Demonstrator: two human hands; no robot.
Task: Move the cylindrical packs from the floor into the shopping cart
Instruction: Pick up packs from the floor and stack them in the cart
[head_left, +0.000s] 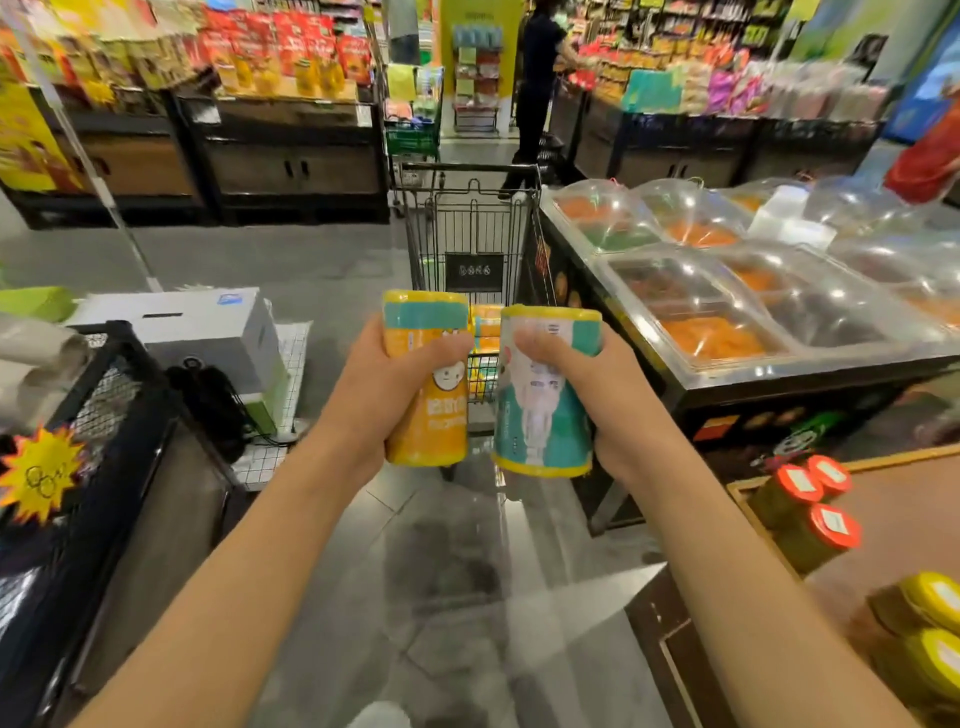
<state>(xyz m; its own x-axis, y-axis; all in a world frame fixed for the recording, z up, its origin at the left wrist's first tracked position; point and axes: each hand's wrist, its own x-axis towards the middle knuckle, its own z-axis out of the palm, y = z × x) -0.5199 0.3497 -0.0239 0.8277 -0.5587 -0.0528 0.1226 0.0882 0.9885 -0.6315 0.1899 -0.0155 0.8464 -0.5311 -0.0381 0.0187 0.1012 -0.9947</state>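
Supermarket aisle, shopping cart (470, 244) ahead; left hand (384, 384) grips orange pack (426, 415), right hand (597, 395) teal pack (540, 415).

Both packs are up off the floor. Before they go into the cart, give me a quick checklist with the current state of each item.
1. Left hand grips the orange pack: ok.
2. Right hand grips the teal pack: ok.
3. Shopping cart straight ahead of both packs: ok.
4. Room in the basket: cannot tell; packs inside show between the held ones, but the rest is hidden.
5. Path clear of the covered food counter on the right: ok.
6. More packs on the floor: cannot tell, none in view.
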